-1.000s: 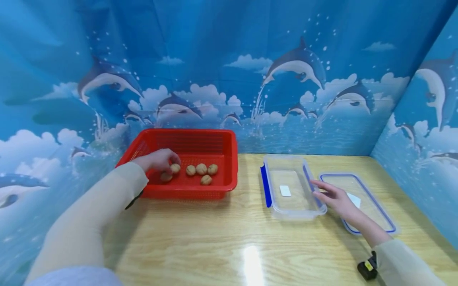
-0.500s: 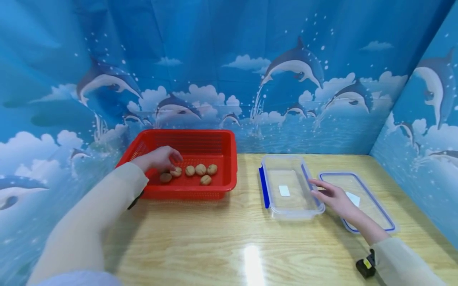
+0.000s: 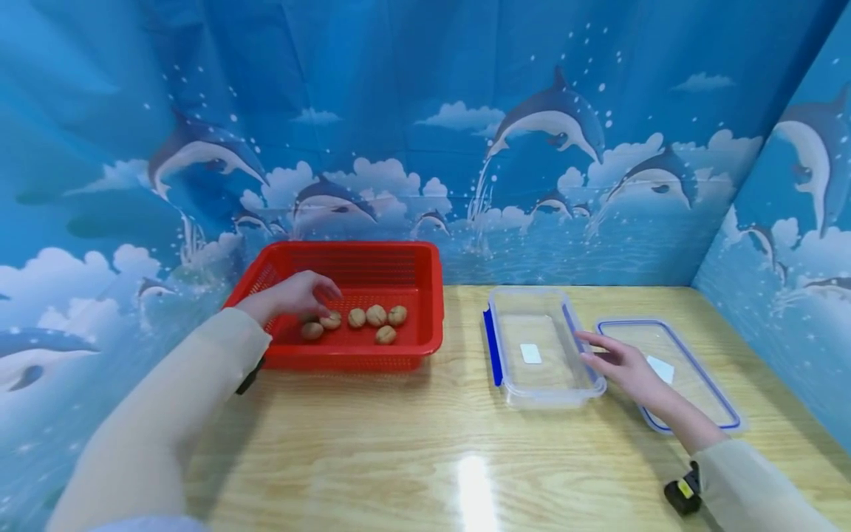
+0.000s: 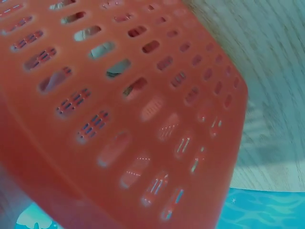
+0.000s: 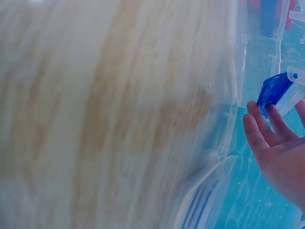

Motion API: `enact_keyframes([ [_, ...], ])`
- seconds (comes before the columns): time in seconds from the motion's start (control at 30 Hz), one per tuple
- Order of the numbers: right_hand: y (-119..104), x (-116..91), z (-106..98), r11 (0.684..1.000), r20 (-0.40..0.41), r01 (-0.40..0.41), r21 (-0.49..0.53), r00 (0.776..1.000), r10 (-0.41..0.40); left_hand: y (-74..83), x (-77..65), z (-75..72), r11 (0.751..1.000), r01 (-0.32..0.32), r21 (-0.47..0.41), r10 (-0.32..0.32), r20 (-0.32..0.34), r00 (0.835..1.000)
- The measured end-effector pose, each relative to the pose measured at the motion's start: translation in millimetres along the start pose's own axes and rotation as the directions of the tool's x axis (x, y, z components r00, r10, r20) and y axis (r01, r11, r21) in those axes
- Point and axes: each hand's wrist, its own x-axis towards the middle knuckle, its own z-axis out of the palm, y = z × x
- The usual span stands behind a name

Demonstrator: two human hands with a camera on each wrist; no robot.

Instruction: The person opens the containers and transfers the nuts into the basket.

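My left hand (image 3: 295, 294) is inside the red plastic basket (image 3: 362, 362), its loosely bent fingers just above a walnut (image 3: 330, 321). Another walnut (image 3: 312, 330) lies below the palm, and several more, among them a walnut (image 3: 376, 315), sit to the right on the basket floor. The left wrist view has only the slotted basket wall (image 4: 114, 114), which hides that hand. My right hand (image 3: 625, 369) rests at the right side of a clear lidless food container (image 3: 545, 396). In the right wrist view, its nearly straight fingers touch a blue latch flap (image 5: 275, 89).
A clear lid (image 3: 705, 377) with a blue seal lies on the wooden table (image 3: 372, 458), right of the container and partly behind my right forearm. A dolphin-print curtain (image 3: 399, 111) closes off the back and sides.
My left hand has lifted slightly off the walnut at its fingertips, and its fingers have parted from it. That walnut now sits slightly farther right. My right hand stays at the container.
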Motion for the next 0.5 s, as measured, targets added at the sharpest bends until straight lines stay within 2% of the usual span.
enact_keyframes([
  [0.17,-1.0,-0.2,-0.1,1.0,-0.005,-0.017,-0.011,1.0,0.017,7.6,0.0,-2.7,1.0,-0.026,-0.007,0.025,-0.018,1.0],
  [0.33,-4.8,-0.8,-3.5,0.998,-0.026,-0.052,-0.034,0.998,0.051,21.6,-3.5,-5.9,0.991,-0.137,-0.01,0.136,-0.075,0.988],
  [0.5,-10.8,0.1,-11.9,1.0,-0.042,-0.005,-0.011,0.999,0.005,30.9,-13.6,-3.8,0.98,-0.194,-0.036,0.188,-0.133,0.973],
])
